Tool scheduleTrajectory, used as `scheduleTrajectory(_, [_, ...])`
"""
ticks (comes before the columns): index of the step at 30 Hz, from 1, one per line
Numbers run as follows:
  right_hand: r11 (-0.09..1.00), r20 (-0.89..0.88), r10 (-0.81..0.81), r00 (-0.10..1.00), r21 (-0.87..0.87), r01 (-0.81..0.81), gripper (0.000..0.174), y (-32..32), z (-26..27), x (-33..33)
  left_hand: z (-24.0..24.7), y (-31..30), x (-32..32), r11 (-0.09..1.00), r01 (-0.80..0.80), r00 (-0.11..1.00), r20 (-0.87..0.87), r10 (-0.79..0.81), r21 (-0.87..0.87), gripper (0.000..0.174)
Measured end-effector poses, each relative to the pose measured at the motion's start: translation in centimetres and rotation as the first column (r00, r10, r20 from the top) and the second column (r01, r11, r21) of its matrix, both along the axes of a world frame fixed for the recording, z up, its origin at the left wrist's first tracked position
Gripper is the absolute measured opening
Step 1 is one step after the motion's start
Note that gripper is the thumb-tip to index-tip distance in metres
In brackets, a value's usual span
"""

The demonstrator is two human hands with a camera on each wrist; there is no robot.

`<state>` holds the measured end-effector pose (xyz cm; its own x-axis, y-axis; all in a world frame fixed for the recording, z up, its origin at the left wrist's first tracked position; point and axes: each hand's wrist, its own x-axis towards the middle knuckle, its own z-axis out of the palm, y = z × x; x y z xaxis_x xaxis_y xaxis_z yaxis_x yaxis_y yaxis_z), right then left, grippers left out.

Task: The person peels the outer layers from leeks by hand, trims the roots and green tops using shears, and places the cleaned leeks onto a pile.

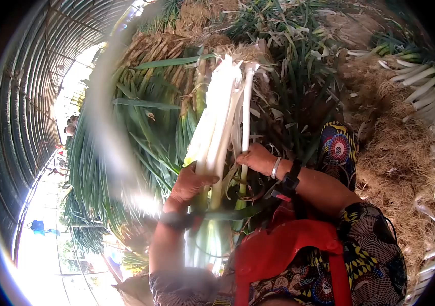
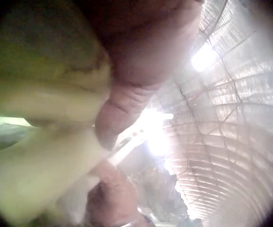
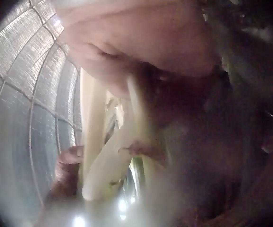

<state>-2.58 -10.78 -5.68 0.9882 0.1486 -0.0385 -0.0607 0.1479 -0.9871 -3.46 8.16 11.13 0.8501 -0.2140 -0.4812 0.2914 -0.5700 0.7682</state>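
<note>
In the head view my left hand (image 1: 191, 183) grips a bundle of thick white leek stalks (image 1: 212, 132), thumb across the front and roots pointing away from me. Just right of it, my right hand (image 1: 259, 159) pinches a single slim leek (image 1: 247, 109) that stands alongside the bundle. Close up in the left wrist view, the left thumb (image 2: 122, 106) presses on the pale stalks (image 2: 42, 170), with the right hand (image 2: 112, 198) below. The right wrist view has the right hand (image 3: 141, 42) over pale stalks (image 3: 109, 165), its fingertips in shadow, and the left hand (image 3: 66, 172) at lower left.
A big pile of green-leaved leeks (image 1: 105, 148) lies to the left. More leaves (image 1: 299, 97) spread behind the hands. On the right are heaped roots (image 1: 401, 148) and a row of white leeks (image 1: 426, 92). A ribbed greenhouse wall (image 1: 23, 102) curves along the left.
</note>
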Motion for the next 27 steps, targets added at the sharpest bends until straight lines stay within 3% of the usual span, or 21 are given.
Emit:
scheduleTrajectory(3, [0.959,-0.112,-0.16,0.981,-0.253,0.128,0.029,-1.2,-0.4,0.3,0.9,1.2,0.0,0.998,-0.027,0.999,-0.029,0.026,-0.052,0.049])
scheduleTrajectory(7, [0.969,-0.289,-0.236,0.928,-0.14,0.204,0.031,-2.3,-1.3,1.4,1.8,5.0,0.4,0.995,-0.081,0.996,-0.027,0.079,-0.054,0.049])
scheduleTrajectory(8, [0.976,-0.224,-0.19,0.956,-0.152,0.158,0.036,-2.7,-1.1,1.4,1.4,5.5,0.5,0.994,-0.096,0.995,-0.013,0.095,-0.06,0.049])
scheduleTrajectory(11, [0.92,0.025,-0.386,0.922,-0.067,0.387,0.038,-2.0,0.0,0.9,1.4,5.6,0.4,0.99,-0.101,0.995,-0.023,0.099,-0.102,0.05])
scheduleTrajectory(13, [0.903,0.078,-0.427,0.901,-0.003,0.429,0.027,-1.7,3.0,-0.4,0.8,4.9,0.4,0.988,-0.084,0.996,-0.01,0.084,-0.131,0.052])
scheduleTrajectory(15, [0.92,-0.024,-0.367,0.93,0.139,0.367,0.022,-1.2,4.9,-1.9,-0.1,4.0,0.5,0.989,-0.057,0.997,0.035,0.063,-0.137,0.055])
scheduleTrajectory(17, [0.98,-0.022,-0.172,0.985,0.097,0.173,0.019,-1.1,7.4,-2.9,-0.2,2.9,0.7,0.981,0.0,0.998,0.068,0.013,-0.192,0.055])
scheduleTrajectory(19, [0.969,-0.05,0.022,0.999,0.246,-0.009,0.021,0.0,8.6,-2.8,-0.4,2.0,0.9,0.979,0.064,0.991,0.125,-0.041,-0.192,0.053])
scheduleTrajectory(20, [0.966,0.008,0.038,0.999,0.256,-0.039,0.023,0.6,8.4,-2.5,-0.8,1.8,1.1,0.965,0.082,0.994,0.096,-0.06,-0.25,0.05])
scheduleTrajectory(21, [0.997,-0.006,0.016,1.0,0.069,-0.015,0.024,0.5,9.3,-2.2,-0.7,1.6,1.1,0.976,0.096,0.99,0.124,-0.073,-0.194,0.05])
scheduleTrajectory(23, [0.973,-0.102,0.072,0.992,0.227,-0.047,0.022,1.0,9.1,-0.9,-0.5,1.5,1.0,0.99,0.111,0.98,0.177,-0.095,-0.086,0.05])
scheduleTrajectory(27, [0.915,-0.158,0.182,0.971,0.388,-0.108,0.021,2.0,9.4,-1.2,1.0,2.6,0.5,0.995,0.069,0.98,0.189,-0.055,-0.066,0.049])
